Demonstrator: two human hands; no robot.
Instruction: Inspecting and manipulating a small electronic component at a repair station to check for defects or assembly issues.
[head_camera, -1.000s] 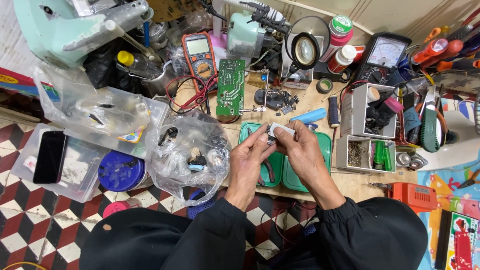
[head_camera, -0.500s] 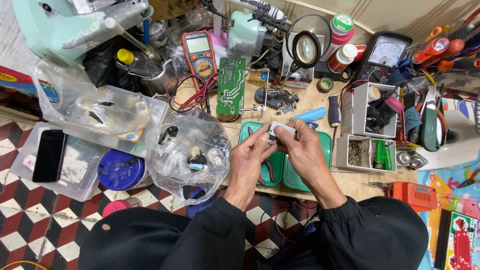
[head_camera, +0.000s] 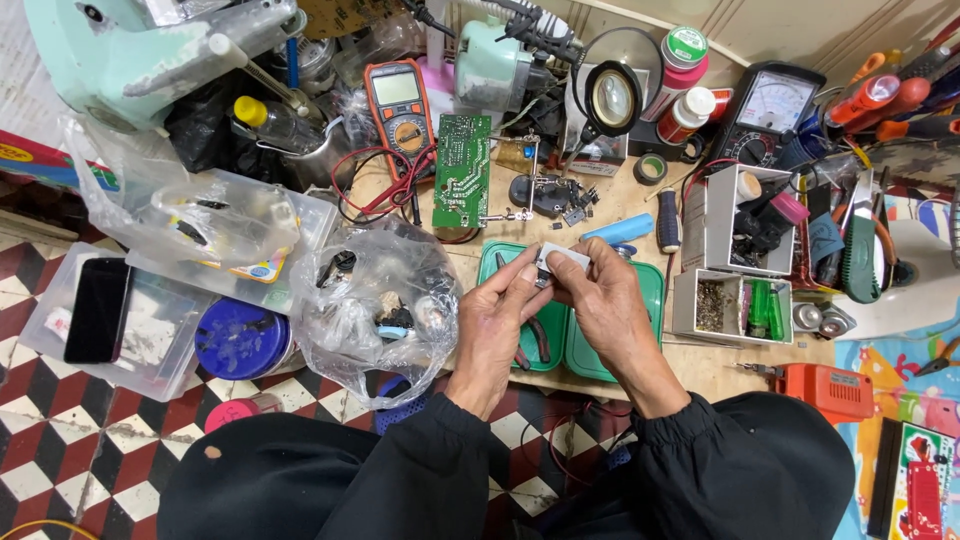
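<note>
Wooden tabletop (head_camera: 715, 365) crowded with tools, seen from above. A clear plastic bag (head_camera: 375, 300) of parts sits left of a green tray (head_camera: 650, 285). Above the tray, the left hand (head_camera: 500, 320) and right hand (head_camera: 605, 305) meet, fingers of both clamped on a small white part (head_camera: 560, 260).

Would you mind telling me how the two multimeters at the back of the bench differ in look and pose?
The orange-cased multimeter has a blank flat display and a round selector dial; the black multimeter has a white scale face with a needle. The orange-cased multimeter has red leads trailing from its lower end; the black multimeter shows none clearly. The orange one lies left of the green circuit board, the black one far right. Both lie face up.
</note>
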